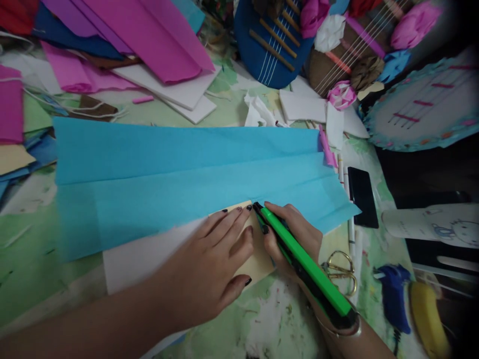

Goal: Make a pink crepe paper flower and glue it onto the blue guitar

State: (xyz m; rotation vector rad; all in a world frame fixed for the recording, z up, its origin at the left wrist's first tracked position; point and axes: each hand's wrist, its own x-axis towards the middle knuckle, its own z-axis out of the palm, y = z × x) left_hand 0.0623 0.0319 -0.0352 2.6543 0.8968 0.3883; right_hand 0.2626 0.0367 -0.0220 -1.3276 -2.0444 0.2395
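Note:
A long sheet of blue crepe paper [149, 164] with lengthwise creases stretches across the table. My left hand [220, 254] lies flat with fingers spread, pressing a cream piece of card [258, 271] over the paper's lower edge. Beneath that hand is a white sheet [145, 254]. A green and black box cutter [307, 259] is in the grip of my right hand [292, 239], its tip at the upper corner of the card, touching or just over the blue paper. Whether the blade is out is too small to tell.
Gold-handled scissors [342, 271], a black phone [362, 197], a blue glue gun [394, 296] and a white tumbler [430, 224] lie at the right. Pink crepe paper [160, 40] and white boards [175, 89] are behind. Decorated paper guitars [275, 45] stand farther back.

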